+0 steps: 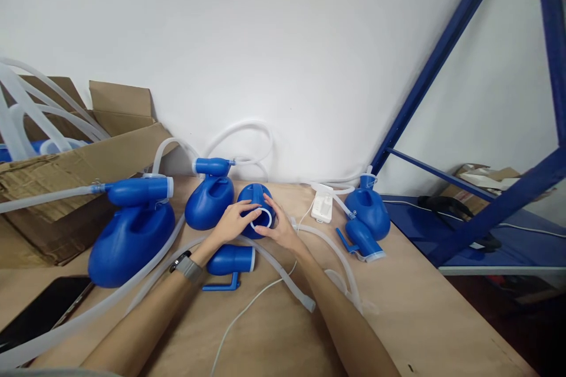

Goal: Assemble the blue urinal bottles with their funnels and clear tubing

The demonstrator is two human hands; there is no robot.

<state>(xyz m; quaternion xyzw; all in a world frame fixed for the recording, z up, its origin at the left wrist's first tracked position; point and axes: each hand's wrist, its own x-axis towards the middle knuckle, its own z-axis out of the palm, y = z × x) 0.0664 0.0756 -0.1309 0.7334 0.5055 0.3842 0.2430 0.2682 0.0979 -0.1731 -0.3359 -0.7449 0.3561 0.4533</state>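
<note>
A rounded blue plastic jug (246, 194) stands near the wall, with a white-rimmed round opening facing me. My left hand (235, 222), with a watch (188, 265) on its wrist, curves over the opening's left side. From the right, my right hand (283, 230) cups the same rim, its fingers resting on the jug. Both hands appear closed around this mouth; the jug's lower body is partly hidden. Just below lies a blue tubular mouthpiece (232, 259) with a hinged lid. A clear hose (283, 274) runs out beside it on the table.
Other blue jugs (132, 241) with hoses and mouthpieces stand left, and another jug (369, 212) at right. A cardboard box (57, 177) of hoses, a phone (48, 306), a white power strip (322, 205) and cable lie around. A blue metal rack (435, 65) borders the right.
</note>
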